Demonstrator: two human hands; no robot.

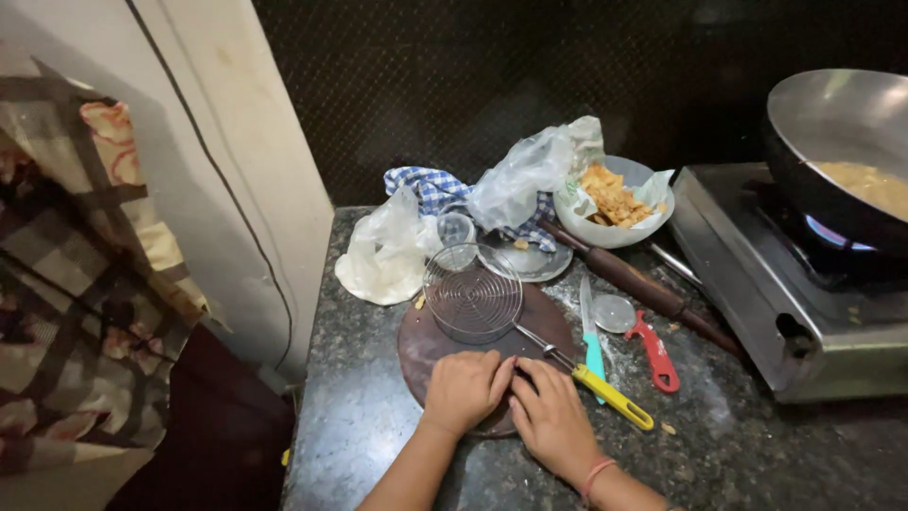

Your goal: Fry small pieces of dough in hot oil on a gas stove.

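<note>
On the counter: a dark speckled stone worktop point(378, 416) holds a round brown rolling board point(423, 348) near its front edge.
Left hand: the left hand point(463, 388) lies palm down on the board, fingers curled together and pressing something hidden beneath them; what it grips, I cannot tell.
Right hand: the right hand point(549, 416) rests just beside the left, fingertips touching it, also bent over the hidden thing; a pink band circles the wrist.
Skimmer: a wire skimmer point(473, 303) with a yellow handle lies across the board, its round mesh at the far side, its handle passing just beyond the right hand.
Beside the board: a teal-handled knife point(590, 331) and a red-handled pastry cutter wheel point(643, 336) lie to the right, a wooden rolling pin point(634, 282) beyond them.
Further back: a white bowl point(615, 232) of fried pieces, crumpled plastic bags point(388, 251), a blue checked cloth point(426, 185).
Far right: a steel gas stove point(747, 265) with a lit burner carries a wok point(832, 123) of pale food.
</note>
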